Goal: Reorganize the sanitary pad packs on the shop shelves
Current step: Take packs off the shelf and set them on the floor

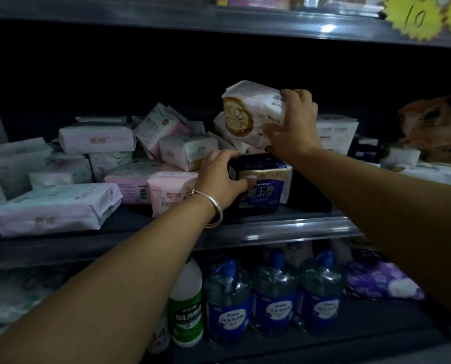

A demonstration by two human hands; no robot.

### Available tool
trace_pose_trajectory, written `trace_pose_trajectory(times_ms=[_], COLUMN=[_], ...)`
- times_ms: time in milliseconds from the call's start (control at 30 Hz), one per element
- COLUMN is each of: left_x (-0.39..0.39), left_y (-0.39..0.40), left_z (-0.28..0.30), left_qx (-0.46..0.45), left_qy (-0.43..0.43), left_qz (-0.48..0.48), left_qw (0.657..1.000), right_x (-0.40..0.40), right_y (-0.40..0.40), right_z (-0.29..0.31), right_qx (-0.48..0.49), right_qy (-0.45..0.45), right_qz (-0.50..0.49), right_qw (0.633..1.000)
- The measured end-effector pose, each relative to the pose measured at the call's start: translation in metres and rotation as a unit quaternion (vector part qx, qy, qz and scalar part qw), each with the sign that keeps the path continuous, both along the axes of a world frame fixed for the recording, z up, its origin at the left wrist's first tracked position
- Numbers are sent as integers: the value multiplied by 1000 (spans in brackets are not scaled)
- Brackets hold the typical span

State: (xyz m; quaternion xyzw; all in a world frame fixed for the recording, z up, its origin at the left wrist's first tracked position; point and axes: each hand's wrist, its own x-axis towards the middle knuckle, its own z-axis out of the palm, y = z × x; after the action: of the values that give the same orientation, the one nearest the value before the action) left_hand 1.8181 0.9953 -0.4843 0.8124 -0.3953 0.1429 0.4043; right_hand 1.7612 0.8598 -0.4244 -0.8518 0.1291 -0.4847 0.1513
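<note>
A: Where are the sanitary pad packs?

B: They lie on the middle shelf [284, 227], in an untidy heap. At the left are white and pink packs [59, 208], some flat, some leaning on each other. More white packs [336, 132] stand at the far right, in the dark.

A: What does the left hand do?

B: The left hand [219, 174] is on a dark blue pack [258, 185] near the front edge of the shelf. The thumb lies across the front face and the fingers are curled over the top left corner, so it grips this pack. A silver bangle [214, 208] is on the wrist.

A: And the right hand?

B: The right hand [295, 127] is higher and further in. Its fingers are clamped on a white pack with a gold round print [248, 103], which is the top one of a small stack. A second white pack [235, 130] with the same print is directly under it. The thumb is low, and I cannot tell whether it touches this lower pack too.

A: What else is there?

B: On the lower shelf, a white and green bottle [186, 306] stands to the left of three blue bottles [271, 298]. A purple soft package [381, 282] lies to the right of them. A yellow price star [416, 17] hangs on the upper shelf edge, at the right.
</note>
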Motion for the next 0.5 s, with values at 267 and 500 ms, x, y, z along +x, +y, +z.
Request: trace_pose_trajectory(times_ms=[267, 500], left_x=[-70, -136], left_y=[-19, -75], left_z=[0, -23], left_qx=[21, 58], left_qy=[5, 43], left_qz=[-5, -25], left_qw=[1000, 997], right_x=[-85, -161], right_y=[-20, -72], right_z=[9, -11], right_qx=[11, 35], right_qy=[27, 49], right_qz=[-18, -34], right_qw=[999, 998])
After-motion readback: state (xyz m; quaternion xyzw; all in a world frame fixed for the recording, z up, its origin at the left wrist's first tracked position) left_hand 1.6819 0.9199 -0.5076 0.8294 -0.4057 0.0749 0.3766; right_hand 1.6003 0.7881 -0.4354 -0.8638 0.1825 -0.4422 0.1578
